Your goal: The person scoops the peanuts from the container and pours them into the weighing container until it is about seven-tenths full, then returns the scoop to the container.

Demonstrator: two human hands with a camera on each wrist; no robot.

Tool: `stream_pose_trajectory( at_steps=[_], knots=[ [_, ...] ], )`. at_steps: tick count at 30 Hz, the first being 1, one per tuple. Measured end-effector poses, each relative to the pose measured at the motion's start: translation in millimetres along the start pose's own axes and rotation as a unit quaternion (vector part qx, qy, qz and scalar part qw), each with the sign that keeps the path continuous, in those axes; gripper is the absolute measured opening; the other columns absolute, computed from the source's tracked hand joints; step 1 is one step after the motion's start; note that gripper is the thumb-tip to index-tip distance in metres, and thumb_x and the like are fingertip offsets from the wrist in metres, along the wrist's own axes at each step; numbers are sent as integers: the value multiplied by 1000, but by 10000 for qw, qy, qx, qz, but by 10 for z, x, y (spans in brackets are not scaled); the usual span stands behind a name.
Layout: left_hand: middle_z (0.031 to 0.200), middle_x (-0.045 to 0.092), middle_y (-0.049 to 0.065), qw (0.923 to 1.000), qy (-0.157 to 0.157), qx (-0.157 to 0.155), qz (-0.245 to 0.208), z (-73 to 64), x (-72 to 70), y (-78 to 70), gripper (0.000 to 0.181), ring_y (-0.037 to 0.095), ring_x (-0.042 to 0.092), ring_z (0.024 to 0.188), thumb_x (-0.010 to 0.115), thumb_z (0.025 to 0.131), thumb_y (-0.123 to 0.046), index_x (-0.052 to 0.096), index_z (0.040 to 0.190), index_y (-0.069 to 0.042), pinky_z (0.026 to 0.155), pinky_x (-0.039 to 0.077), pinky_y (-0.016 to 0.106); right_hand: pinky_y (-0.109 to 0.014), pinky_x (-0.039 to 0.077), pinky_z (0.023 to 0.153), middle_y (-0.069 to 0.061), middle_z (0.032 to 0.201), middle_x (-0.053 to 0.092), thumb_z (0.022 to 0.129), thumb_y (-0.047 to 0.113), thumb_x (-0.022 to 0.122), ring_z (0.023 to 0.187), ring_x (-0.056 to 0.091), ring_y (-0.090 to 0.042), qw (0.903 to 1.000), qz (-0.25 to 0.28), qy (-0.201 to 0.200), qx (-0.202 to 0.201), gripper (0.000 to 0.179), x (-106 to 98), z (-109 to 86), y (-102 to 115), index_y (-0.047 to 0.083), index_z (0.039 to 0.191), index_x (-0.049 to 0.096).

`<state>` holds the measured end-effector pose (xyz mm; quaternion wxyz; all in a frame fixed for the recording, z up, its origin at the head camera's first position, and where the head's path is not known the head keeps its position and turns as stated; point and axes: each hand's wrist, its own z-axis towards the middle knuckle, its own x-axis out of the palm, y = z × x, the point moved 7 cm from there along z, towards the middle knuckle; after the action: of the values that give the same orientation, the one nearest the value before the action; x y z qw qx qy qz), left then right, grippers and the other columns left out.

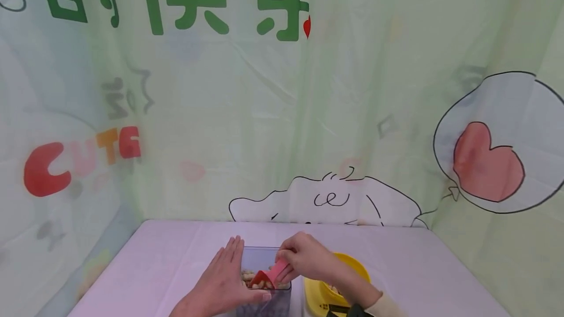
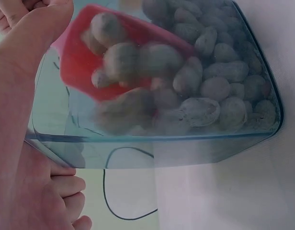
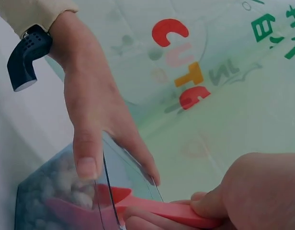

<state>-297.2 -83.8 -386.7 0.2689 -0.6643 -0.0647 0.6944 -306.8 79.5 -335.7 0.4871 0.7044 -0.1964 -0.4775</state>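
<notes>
Inside the clear container (image 1: 259,257) on the table (image 1: 176,248), a pink scoop (image 1: 274,273) sat loaded with peanuts (image 1: 247,276).
Looked partway done to me: scoop filled but not yet out, plenty of nuts left, and apparently some in the yellow bowl (image 1: 354,261) on the right. The scoop was between both hands: right hand (image 1: 304,258) pinching its handle, left hand (image 1: 222,278) spread against the container's left side, thumb at the near wall.

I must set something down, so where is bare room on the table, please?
The table is bare left of the left hand, right of the yellow bowl, and behind the clear container, up to the printed backdrop. Front centre is crowded: left hand, right hand, pink scoop, container and bowl.
</notes>
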Motion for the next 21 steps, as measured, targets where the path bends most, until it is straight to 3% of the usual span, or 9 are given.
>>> stream_pose_trajectory(
  at_steps=[7,21],
  knots=[
    [163,23,21,10000,-37,54,-26,-8,-20,-15,134,38,22,152,60,64,-89,23,154,4,120,23,61,-35,62,65,-14,76,73,99,4,55,70,75,-29,9992,326,-216,54,20,63,-32,-20,-6,96,72],
    [163,23,21,10000,3,-29,-38,-7,-3,-29,135,38,22,151,64,63,-86,24,154,4,120,23,61,-29,62,71,-11,82,75,102,12,54,75,76,-22,9872,1244,-463,887,24,78,-46,-268,-5,107,70]
  ],
)
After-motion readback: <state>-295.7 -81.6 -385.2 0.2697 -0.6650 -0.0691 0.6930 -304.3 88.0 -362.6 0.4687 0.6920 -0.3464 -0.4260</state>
